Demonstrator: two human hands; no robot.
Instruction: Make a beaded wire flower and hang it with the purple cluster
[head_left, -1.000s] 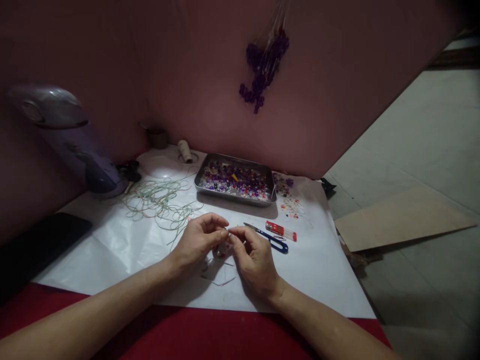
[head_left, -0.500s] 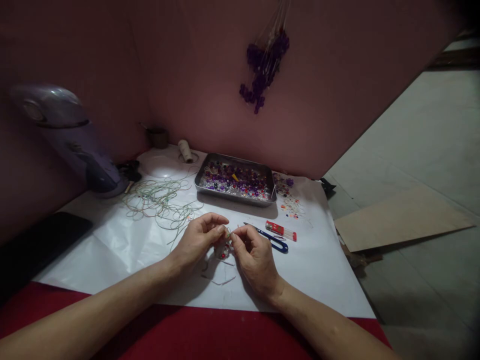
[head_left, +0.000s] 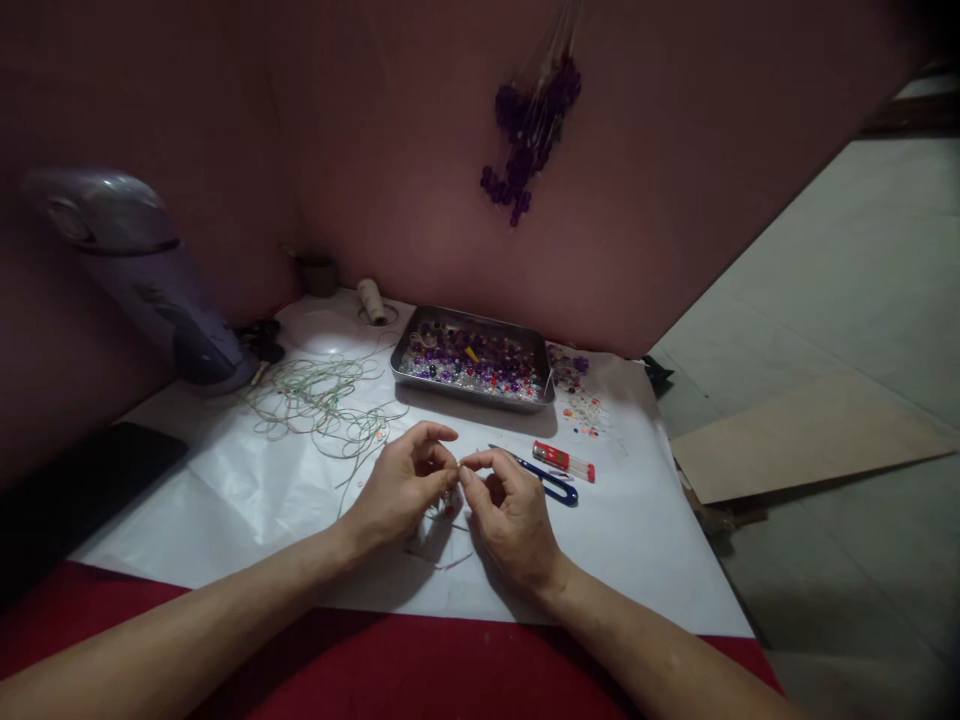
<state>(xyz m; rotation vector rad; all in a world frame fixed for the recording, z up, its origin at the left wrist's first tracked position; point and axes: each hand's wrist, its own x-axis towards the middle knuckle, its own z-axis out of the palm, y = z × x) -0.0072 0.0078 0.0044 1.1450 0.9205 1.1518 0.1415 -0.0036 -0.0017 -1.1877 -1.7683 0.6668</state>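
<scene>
Hands (head_left: 401,485) at beadwork (head_left: 449,507), lighter (head_left: 563,461) markings unclear

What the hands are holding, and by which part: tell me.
The left hand and right hand pinch a small beaded piece, apparently at its upper end; the exact spot within the grip is hidden.

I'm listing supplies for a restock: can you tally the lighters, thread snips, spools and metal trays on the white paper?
Red lighter: 1
Blue-handled snips: 1
Thread spool: 1
Metal tray: 1
Total: 4
</scene>
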